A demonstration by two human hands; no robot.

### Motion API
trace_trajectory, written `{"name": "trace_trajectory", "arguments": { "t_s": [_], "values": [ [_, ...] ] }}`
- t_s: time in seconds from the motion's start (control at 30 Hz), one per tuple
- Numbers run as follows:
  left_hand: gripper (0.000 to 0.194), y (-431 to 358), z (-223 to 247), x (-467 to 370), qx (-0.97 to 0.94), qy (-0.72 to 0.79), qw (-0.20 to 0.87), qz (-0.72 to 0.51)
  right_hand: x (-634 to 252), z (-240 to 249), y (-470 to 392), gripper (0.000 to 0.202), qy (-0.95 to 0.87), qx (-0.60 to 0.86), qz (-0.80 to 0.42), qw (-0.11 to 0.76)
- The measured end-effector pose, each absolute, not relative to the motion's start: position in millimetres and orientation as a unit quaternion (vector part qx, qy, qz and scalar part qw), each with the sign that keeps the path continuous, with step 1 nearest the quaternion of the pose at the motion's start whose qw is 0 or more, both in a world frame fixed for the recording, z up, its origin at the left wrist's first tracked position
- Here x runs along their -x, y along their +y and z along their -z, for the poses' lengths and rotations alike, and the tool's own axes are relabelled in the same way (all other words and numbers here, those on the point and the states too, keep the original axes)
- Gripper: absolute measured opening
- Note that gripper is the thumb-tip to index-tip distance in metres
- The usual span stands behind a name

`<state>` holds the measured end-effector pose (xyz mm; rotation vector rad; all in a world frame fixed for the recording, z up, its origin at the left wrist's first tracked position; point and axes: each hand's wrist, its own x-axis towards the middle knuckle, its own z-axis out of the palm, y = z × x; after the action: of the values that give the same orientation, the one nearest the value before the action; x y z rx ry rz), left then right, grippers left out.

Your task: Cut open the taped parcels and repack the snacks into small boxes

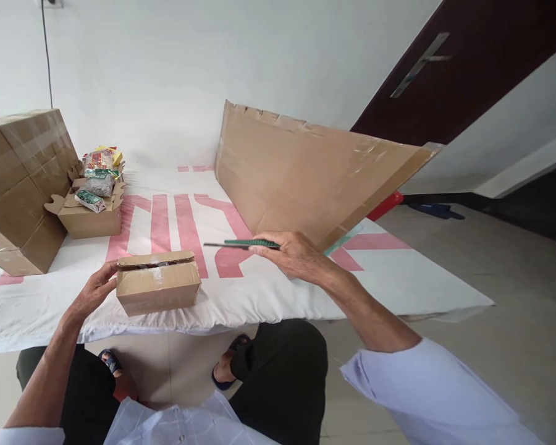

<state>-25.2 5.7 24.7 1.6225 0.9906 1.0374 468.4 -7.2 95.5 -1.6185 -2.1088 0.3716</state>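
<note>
A small cardboard box (160, 290) sits near the front edge of the covered table. Clear tape runs across its top, where a dark gap shows along the flap seam. My left hand (96, 287) is closed against the box's left end, fingers at the upper corner. To the right, my right hand (290, 253) grips a green utility knife (245, 243). Its dark blade points left, above the tabletop and apart from the box.
A large cardboard sheet (301, 173) leans behind my right hand. At left stand a big taped carton (23, 191) and an open box (92, 221) with bagged goods. The table's white-and-pink cloth (162, 222) lies beneath; a red object (387, 204) shows behind the sheet.
</note>
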Motion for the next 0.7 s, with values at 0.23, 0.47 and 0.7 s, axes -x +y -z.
{"name": "trace_trajectory", "arguments": {
  "t_s": [0.23, 0.47, 0.7],
  "values": [
    [0.072, 11, -24, 33, -0.667, 0.394, 0.498, -0.389, -423, 48, -11, 0.049, -0.718, 0.641, -0.086, 0.257],
    [0.124, 9, -35, 36, -0.712, 0.441, 0.466, -0.285, -402, 129, -21, 0.043, -0.697, 0.678, -0.042, 0.229],
    [0.144, 16, -38, 43, -0.757, 0.453, 0.421, -0.212, -385, 81, 1, 0.063, -0.724, 0.519, -0.159, 0.426]
  ]
}}
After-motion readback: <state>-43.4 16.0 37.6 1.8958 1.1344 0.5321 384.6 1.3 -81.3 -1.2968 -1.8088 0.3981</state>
